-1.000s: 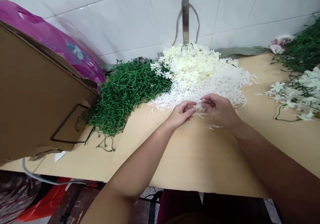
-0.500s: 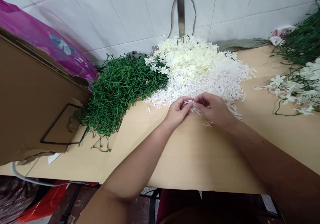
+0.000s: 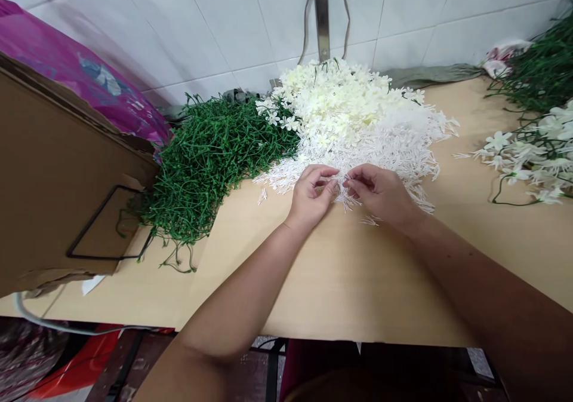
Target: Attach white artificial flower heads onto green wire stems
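My left hand [image 3: 313,193] is at the front edge of a heap of thin white stamen pieces [image 3: 380,142], its thumb and fingers apart with nothing visible between them. Just to its right, my right hand [image 3: 378,193] has its thumb and fingertips pressed together; whatever they hold is too small to make out. White pieces lie under and between the fingertips. Behind the stamens is a pile of cream-white flower heads [image 3: 340,97]. A small loose white sprig [image 3: 370,220] lies on the table below my right hand.
Green plastic stems [image 3: 210,157] are heaped on the left, beside a cardboard box [image 3: 58,181] and a purple bag [image 3: 89,73]. Assembled white flowers [image 3: 548,151] and more green stems [image 3: 546,67] lie at the right. A metal bracket [image 3: 322,20] stands against the tiled wall.
My hands have moved slightly apart, and my left thumb and fingers have spread. The white piece that was held between both hands no longer shows there.
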`<control>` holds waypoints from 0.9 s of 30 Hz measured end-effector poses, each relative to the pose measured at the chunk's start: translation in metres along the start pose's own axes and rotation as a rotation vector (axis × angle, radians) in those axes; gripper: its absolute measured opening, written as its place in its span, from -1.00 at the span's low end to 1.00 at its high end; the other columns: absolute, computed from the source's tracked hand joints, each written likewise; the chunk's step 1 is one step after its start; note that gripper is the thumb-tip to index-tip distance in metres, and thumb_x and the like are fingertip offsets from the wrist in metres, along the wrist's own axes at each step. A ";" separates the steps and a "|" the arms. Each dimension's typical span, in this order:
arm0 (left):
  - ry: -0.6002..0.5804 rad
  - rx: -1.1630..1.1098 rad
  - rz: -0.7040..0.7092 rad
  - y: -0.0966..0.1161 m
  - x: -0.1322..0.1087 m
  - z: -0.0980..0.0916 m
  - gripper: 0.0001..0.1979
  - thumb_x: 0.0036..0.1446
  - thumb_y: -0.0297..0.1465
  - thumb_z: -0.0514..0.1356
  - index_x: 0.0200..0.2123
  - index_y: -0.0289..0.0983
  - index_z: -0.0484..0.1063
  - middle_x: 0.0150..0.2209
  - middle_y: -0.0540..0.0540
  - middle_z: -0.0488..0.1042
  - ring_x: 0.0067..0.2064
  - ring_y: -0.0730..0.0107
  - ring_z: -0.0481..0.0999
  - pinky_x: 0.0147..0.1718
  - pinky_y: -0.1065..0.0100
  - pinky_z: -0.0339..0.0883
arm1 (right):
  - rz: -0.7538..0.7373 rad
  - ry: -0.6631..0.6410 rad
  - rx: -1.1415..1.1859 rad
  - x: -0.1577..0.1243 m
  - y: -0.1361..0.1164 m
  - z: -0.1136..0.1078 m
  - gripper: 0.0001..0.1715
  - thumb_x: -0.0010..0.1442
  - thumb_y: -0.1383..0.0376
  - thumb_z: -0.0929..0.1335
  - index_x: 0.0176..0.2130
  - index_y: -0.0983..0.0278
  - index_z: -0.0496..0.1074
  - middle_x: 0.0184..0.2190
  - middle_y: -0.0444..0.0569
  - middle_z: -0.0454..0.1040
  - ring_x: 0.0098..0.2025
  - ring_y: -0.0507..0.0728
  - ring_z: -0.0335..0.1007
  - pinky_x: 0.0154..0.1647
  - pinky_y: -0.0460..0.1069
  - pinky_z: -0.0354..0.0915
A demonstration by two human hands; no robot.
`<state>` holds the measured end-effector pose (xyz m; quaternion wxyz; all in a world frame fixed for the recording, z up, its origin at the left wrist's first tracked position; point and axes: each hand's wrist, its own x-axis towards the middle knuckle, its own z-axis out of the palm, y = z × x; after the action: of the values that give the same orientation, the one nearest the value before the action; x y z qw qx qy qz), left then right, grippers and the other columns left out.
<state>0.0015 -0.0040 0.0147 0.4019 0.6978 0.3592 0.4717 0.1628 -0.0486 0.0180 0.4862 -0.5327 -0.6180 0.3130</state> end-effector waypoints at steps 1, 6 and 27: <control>-0.014 0.047 0.054 0.001 -0.001 0.000 -0.88 0.12 -0.37 0.25 -0.28 -0.27 0.52 -0.16 -0.14 0.45 -0.09 0.35 0.46 -0.11 0.36 0.36 | 0.002 0.000 0.011 0.000 -0.001 0.000 -0.92 0.16 0.24 0.33 -0.34 0.21 0.39 -0.48 -0.09 0.46 -0.42 0.10 0.41 -0.30 0.07 0.36; -0.041 0.197 0.156 0.000 -0.003 -0.001 -0.89 0.15 -0.41 0.21 -0.28 -0.25 0.53 -0.21 -0.13 0.47 -0.12 0.33 0.45 -0.08 0.32 0.35 | -0.068 0.165 -0.014 0.002 -0.010 -0.003 -0.95 0.05 0.29 0.38 -0.41 0.23 0.41 -0.39 -0.04 0.42 -0.37 0.09 0.35 -0.37 0.00 0.32; 0.195 1.011 -0.065 -0.019 0.074 -0.084 -0.62 0.15 -0.53 0.15 0.01 -0.19 0.52 -0.07 -0.17 0.43 0.02 0.18 0.44 0.04 0.21 0.31 | -0.051 0.024 0.103 0.002 -0.003 0.002 -0.82 0.02 0.19 0.35 -0.45 0.27 0.42 -0.58 -0.08 0.44 -0.53 0.05 0.32 -0.46 -0.04 0.25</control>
<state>-0.0583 0.0879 0.0442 -0.0065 0.7462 0.5996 0.2892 0.1596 -0.0467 0.0208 0.5279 -0.4950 -0.6085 0.3255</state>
